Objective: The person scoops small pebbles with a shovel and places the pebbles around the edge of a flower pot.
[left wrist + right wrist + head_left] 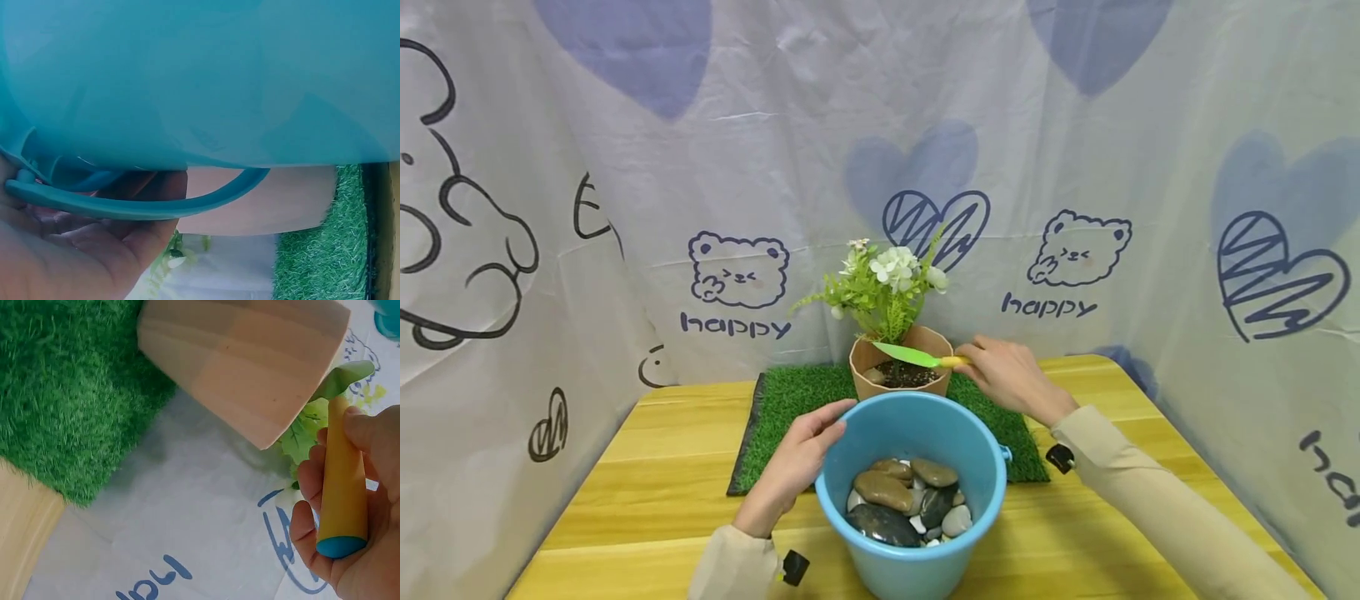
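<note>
A blue bucket (917, 575) with grey, brown and black stones (883, 490) inside stands at the front. My left hand (801, 454) rests against its left side at the rim, fingers stretched along the outer wall. The blue handle (144, 209) crosses in front of that hand in the left wrist view. My right hand (1003, 375) grips the yellow handle (344, 481) of a small trowel with a green blade (910, 356). The blade is over the opening of a tan flowerpot (859, 375), above dark soil (910, 374). A plant with white flowers (891, 283) grows there.
Under the pot lies a green artificial-grass mat (808, 392) on a yellow wood-grain table (677, 475). A stone (874, 376) sits in the pot at the left. White cloth (760, 125) printed with hearts and bears hangs behind and along both sides.
</note>
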A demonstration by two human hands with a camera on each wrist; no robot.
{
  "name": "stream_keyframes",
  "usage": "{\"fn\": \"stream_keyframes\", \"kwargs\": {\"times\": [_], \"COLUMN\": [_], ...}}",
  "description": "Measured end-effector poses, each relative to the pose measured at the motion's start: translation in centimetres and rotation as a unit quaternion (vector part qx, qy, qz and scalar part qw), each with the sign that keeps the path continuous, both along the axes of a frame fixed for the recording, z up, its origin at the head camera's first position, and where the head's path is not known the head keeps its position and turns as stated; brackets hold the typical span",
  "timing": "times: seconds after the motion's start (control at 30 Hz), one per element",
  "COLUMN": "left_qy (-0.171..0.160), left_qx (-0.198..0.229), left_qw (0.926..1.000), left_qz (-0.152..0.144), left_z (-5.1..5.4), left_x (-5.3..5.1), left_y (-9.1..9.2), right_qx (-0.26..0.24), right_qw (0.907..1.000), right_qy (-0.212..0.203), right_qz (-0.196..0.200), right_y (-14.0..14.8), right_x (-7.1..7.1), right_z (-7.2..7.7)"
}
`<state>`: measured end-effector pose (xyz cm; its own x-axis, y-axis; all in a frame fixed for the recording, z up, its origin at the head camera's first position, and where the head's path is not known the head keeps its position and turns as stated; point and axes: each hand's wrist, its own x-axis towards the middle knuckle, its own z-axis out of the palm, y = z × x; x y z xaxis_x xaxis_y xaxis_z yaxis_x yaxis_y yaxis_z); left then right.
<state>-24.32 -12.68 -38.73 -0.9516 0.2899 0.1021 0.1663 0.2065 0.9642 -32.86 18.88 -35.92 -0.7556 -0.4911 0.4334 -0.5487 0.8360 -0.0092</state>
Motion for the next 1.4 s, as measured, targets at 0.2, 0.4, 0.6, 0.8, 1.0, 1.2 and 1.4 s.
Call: {"fn": "stream_keyframes", "kwargs": {"times": [0.2,0.4,0.6,0.8,1.0,1.2,1.4], "left_qy": [0.004,0.016,0.023,0.077,0.154,0.152,0.116], "left_qx": [-0.009,-0.009,0.001,0.003,-0.014,-0.025,-0.025], "left_qw": [0.9998,0.9988,0.9961,0.9912,0.9831,0.9846,0.9904], "left_qz": [-0.016,-0.046,-0.085,-0.108,-0.098,-0.082,-0.070], "left_z": [-0.3,-1.0,-2.0,-2.9,-4.2,-4.3,-3.4], "left_x": [-0.4,-0.5,-0.4,-0.6,-0.8,-0.5,-0.2], "left_y": [-0.3,-0.9,-1.8,-2.1,-2.0,-1.9,-1.6], "right_qx": [-0.025,-0.036,-0.033,-0.043,-0.046,-0.054,-0.056], "right_qw": [0.9995,0.9988,0.9991,0.9985,0.9977,0.9970,0.9968], "right_qy": [-0.019,-0.035,-0.022,-0.015,-0.027,-0.034,-0.038], "right_qz": [0.001,-0.002,0.012,0.029,0.042,0.043,0.043], "right_y": [0.3,0.7,1.3,1.7,1.9,2.2,2.6], "right_x": [1.3,2.8,3.8,4.6,5.3,5.9,6.6], "right_z": [0.0,-0.2,-0.3,0.1,0.6,0.9,1.3]}}
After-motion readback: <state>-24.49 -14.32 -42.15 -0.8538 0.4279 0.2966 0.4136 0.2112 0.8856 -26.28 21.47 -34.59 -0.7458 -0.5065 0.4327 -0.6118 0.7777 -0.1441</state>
